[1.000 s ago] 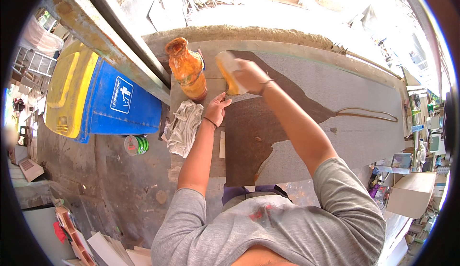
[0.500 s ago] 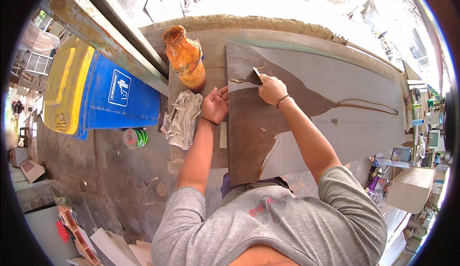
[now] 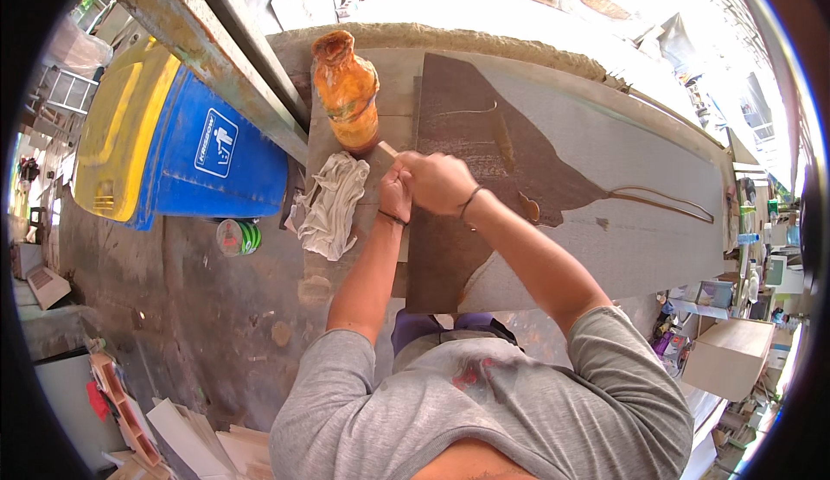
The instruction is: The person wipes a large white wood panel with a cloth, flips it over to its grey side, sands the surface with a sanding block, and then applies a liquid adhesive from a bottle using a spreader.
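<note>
Where the right hand (image 3: 441, 182) was spreading across the dark-coated grey board (image 3: 553, 178) a moment ago, both fists now close together, left hand (image 3: 396, 193) alongside, gripping a thin wooden stick (image 3: 386, 148) beside the paint-smeared orange bottle (image 3: 347, 91).

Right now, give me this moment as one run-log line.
left hand: grip on thin stick | right hand: closed over left, above dark-coated board | orange-stained bottle: upright, beside rag
</note>
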Action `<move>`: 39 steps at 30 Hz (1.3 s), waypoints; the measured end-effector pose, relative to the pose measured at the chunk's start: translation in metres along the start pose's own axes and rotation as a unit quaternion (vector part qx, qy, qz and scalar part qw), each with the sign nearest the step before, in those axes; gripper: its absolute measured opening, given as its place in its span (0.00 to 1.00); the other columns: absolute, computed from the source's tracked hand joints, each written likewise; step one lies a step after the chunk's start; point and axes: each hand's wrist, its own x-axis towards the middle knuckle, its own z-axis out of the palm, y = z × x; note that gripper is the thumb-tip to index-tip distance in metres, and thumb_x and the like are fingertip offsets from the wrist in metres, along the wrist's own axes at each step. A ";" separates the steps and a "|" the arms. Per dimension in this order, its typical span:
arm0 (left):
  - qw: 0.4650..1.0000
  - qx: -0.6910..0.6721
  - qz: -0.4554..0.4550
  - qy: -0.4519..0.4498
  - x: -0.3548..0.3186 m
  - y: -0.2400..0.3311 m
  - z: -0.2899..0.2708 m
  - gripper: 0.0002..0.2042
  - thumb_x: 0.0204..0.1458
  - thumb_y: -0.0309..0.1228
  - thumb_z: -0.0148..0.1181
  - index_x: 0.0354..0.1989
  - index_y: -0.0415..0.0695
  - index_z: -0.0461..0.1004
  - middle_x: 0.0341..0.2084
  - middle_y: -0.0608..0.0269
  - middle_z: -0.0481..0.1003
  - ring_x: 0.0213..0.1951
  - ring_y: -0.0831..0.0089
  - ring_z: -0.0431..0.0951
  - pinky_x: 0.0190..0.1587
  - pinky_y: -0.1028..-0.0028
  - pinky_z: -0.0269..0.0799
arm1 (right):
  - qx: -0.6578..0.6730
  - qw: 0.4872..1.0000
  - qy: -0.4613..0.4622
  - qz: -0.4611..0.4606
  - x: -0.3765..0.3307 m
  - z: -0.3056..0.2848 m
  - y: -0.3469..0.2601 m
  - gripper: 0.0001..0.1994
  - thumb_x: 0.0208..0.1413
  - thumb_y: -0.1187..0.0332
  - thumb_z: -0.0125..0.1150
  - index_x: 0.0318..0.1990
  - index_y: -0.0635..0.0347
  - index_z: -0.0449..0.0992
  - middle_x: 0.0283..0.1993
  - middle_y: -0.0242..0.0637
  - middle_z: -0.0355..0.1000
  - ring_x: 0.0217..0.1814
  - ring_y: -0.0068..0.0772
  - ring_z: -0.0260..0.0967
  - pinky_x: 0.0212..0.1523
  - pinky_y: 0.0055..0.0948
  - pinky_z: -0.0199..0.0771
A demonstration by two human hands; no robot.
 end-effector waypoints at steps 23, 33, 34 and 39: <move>0.795 0.532 -0.006 0.292 -0.004 0.021 0.067 0.34 0.53 0.58 0.34 0.51 0.35 0.60 0.44 0.51 0.70 0.49 0.69 0.66 0.51 0.67 0.59 | -0.099 0.976 -0.175 0.080 -0.244 -0.006 0.103 0.27 0.41 0.74 0.50 0.55 0.60 0.60 0.48 0.47 0.66 0.46 0.44 0.66 0.42 0.36 0.72; 0.535 0.659 0.269 0.455 -0.160 -0.133 0.137 0.18 0.55 0.38 0.49 0.17 0.41 0.61 0.12 0.66 0.64 0.17 0.80 0.63 0.21 0.76 0.59 | -0.133 0.981 0.055 0.134 -0.058 -0.102 0.260 0.18 0.44 0.71 0.46 0.45 0.60 0.70 0.42 0.50 0.70 0.46 0.48 0.68 0.46 0.37 0.68; 0.542 0.659 0.210 0.478 -0.182 -0.165 0.139 0.18 0.54 0.40 0.50 0.17 0.42 0.63 0.12 0.66 0.66 0.17 0.81 0.64 0.20 0.77 0.59 | -0.146 0.978 0.040 0.143 -0.039 -0.098 0.264 0.17 0.44 0.71 0.46 0.44 0.59 0.71 0.42 0.49 0.71 0.46 0.48 0.68 0.46 0.37 0.68; 0.734 0.431 -0.012 0.525 -0.206 -0.265 0.114 0.18 0.50 0.44 0.56 0.26 0.36 0.71 0.20 0.63 0.73 0.18 0.79 0.71 0.22 0.80 0.68 | -0.194 0.975 0.014 0.104 0.034 -0.073 0.237 0.15 0.44 0.70 0.46 0.40 0.59 0.74 0.42 0.46 0.72 0.47 0.44 0.69 0.45 0.37 0.69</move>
